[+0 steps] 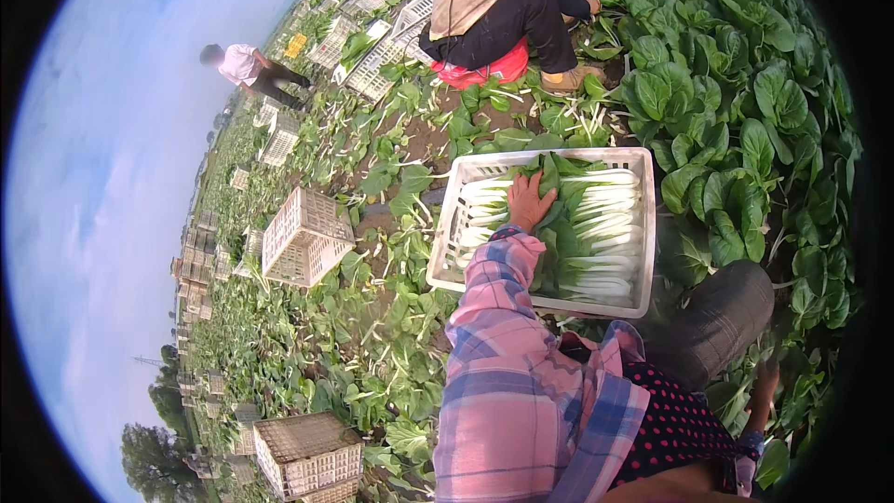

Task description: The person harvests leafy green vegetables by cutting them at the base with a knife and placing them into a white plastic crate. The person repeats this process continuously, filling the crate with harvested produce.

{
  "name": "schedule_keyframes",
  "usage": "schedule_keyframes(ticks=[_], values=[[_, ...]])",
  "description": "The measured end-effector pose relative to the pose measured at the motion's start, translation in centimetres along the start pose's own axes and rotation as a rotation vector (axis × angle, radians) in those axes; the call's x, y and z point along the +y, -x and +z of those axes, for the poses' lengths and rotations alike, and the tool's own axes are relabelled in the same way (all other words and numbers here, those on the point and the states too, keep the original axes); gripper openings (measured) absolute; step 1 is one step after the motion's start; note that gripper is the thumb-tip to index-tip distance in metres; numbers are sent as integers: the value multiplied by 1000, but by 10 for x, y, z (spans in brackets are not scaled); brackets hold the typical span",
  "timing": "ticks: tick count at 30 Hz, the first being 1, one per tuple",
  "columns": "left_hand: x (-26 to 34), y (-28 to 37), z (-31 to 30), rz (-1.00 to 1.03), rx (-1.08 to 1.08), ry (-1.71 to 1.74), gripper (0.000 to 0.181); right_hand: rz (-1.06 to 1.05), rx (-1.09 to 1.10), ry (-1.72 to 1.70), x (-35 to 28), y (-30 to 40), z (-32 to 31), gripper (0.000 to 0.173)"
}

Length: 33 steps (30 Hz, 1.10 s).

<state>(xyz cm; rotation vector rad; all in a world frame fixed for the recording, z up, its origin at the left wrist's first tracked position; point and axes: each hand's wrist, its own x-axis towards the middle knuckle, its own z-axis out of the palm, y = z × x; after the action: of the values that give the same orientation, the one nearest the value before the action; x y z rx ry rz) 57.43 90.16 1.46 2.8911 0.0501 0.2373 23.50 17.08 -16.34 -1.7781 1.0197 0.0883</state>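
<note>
A white plastic crate (646, 223) stands before me, lined with bok choy (606, 213) in two rows, white stems outward and green leaves towards the middle. My left hand (529, 200) lies with spread fingers on the leaves near the crate's far side; whether it grips any is not clear. Low at the right, beside my knee, my right hand (763, 388) is partly visible near the plants. Its fingers are too blurred and hidden to tell what they hold.
Growing bok choy (744, 154) fills the right side. A co-worker (482, 0) sits on a red seat (489, 71) beyond the crate. Empty crates (307, 237) and stacked crates (311, 450) stand at the left, among loose leaves. Another person (255, 70) stands farther off.
</note>
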Motion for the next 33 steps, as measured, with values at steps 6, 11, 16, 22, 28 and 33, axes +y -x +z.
schedule_keyframes(ticks=[6, 11, 16, 22, 28, 33], values=[[80, -45, -64, 38, -24, -112, 60, -292, -39, -97, 28, -68, -23, 34], [126, -23, -125, 196, 342, -75, 34, -206, -201, -83, 11, -42, 7, 24], [276, -44, -84, 415, -246, 856, 32, -489, 97, 39, 4, -59, 2, 44], [407, 15, -18, 292, -1252, 850, 36, -224, 89, -232, -165, -17, 10, 39], [486, 88, 138, 283, -1973, 675, 49, 155, -251, -190, -100, 9, 31, 35], [535, 90, 199, 601, -1354, 582, 54, 69, -230, -139, -79, -3, 49, 38]])
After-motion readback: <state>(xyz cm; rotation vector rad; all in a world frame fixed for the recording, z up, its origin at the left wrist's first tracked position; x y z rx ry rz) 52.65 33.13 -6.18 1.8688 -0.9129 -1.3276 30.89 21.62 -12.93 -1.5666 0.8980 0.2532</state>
